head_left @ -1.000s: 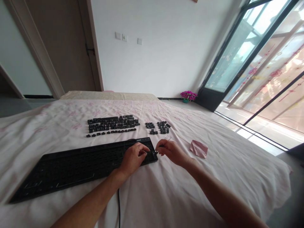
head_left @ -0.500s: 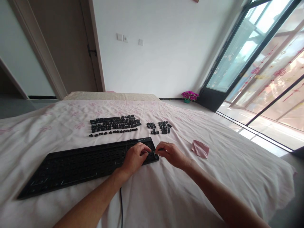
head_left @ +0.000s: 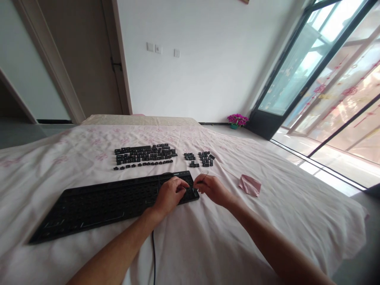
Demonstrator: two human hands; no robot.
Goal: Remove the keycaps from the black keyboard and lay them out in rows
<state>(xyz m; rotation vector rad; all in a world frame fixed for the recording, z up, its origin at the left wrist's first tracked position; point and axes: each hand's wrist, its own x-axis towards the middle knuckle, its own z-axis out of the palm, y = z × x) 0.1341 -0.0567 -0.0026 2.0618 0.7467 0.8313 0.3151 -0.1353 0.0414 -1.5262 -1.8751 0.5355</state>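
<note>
One black keyboard [head_left: 113, 202] lies across the frame's lower middle on the bedsheet [head_left: 208, 245], long axis running lower left to centre right, its keycaps stripped off. Left hand [head_left: 170, 194] rests curled on its right end; right hand [head_left: 212, 188] pinches a thin wire tool [head_left: 204, 174] beside that corner

Pink cloth [head_left: 249, 185] lies crumpled on the bed [head_left: 297, 221], right side. Flower pot [head_left: 236, 119] on the floor at far wall. Light switches [head_left: 162, 50] on wall, door [head_left: 80, 59] far left, glass doors [head_left: 323, 79] right.
</note>
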